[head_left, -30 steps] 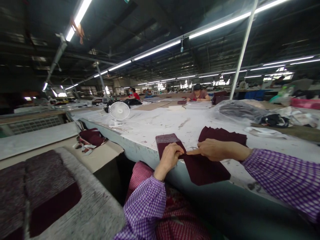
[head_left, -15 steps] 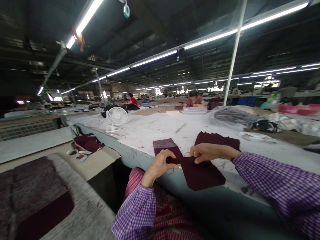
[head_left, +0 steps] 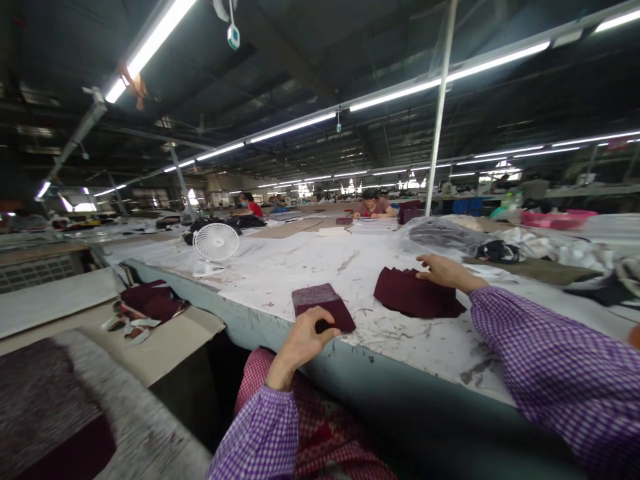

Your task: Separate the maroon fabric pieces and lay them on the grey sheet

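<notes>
On the near edge of the white table lies a maroon fabric stack [head_left: 320,295], its far part speckled grey. My left hand [head_left: 305,340] is at its front edge, finger and thumb curled close together around the cloth. To the right, a fanned pile of maroon fabric pieces [head_left: 415,297] rests flat, with zigzag corners along its far left side. Over the pile's far edge is my right hand [head_left: 445,272], its fingers and thumb apart. The right fingertips touch or hover just above the top piece; I cannot tell which.
A small white fan [head_left: 216,242] stands on the table [head_left: 280,267] at left. Clear plastic wrapping [head_left: 440,235] and cloths lie at right. Maroon scraps [head_left: 150,300] sit on cardboard, beside a grey surface with speckled fabric [head_left: 40,393]. A co-worker [head_left: 374,203] leans over the far side.
The maroon piece between my hands has gone from the middle; the right pile now has a smooth piece on top. My right hand moved right and away from me. The view turned slightly right.
</notes>
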A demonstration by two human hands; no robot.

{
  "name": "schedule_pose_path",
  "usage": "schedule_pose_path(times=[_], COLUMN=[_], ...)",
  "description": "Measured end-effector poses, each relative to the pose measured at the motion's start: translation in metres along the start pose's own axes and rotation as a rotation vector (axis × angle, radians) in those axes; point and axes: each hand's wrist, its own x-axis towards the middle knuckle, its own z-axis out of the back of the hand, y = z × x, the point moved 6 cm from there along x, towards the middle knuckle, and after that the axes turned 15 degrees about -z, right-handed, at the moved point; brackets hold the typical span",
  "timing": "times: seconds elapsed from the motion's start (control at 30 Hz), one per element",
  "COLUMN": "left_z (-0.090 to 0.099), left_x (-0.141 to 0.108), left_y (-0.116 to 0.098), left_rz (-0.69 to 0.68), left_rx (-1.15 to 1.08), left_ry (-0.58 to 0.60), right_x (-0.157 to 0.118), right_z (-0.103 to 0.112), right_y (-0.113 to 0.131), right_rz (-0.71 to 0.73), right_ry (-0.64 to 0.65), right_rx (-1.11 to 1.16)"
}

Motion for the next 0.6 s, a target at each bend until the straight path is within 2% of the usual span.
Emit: schedule_pose_path(times=[0.13,0.23,0.3,0.43,0.5,0.6], left_z=[-0.003,-0.002,0.000,0.003,0.003,0.003], left_x=[0.003,0.003,0.001,-0.003,-0.002,-0.002], left_y=[-0.004,0.011,0.023,0.041,0.044,0.043], left_rz=[-0.012,0.117,0.212,0.337,0.333,0.298], left_rx=[0.117,0.022,-0.088,-0.233,-0.266,-0.311], left_ry=[-0.053,-0.171,-0.264,-0.392,-0.431,-0.468], right_x=[0.001,-0.013,-0.031,-0.079,-0.102,-0.128], right_z=[0.006,0.018,0.025,0.028,0.020,-0.007], right_y=[0.000,0.024,0.052,0.124,0.158,0.196], right_rz=[-0.038,0.026,0.125,0.403,0.566,0.781], right_ry=[-0.069,-0.091,-0.057,0.072,0.140,0.239], right_rx=[0.013,0.114,0.219,0.362,0.329,0.139])
